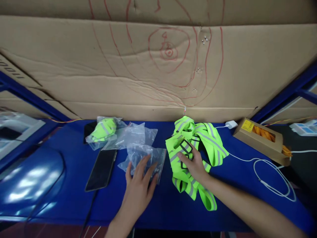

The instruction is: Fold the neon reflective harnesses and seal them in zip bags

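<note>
My left hand (140, 180) lies flat with fingers spread on an empty clear plastic bag (146, 157) on the blue table (61, 165). My right hand (195, 165) rests on a loose neon-green reflective vest (195, 145) with grey stripes and black buckles, fingers curled over the straps. Another clear bag (133, 134) lies behind the first, and a further bag at the back left holds a folded green vest (104, 129).
A black phone (101, 170) lies face up left of my left hand, its cable running off the front edge. A white charger and cable (269, 172) loop at the right. An open cardboard box (262, 138) with orange items stands at back right. A cardboard wall stands behind.
</note>
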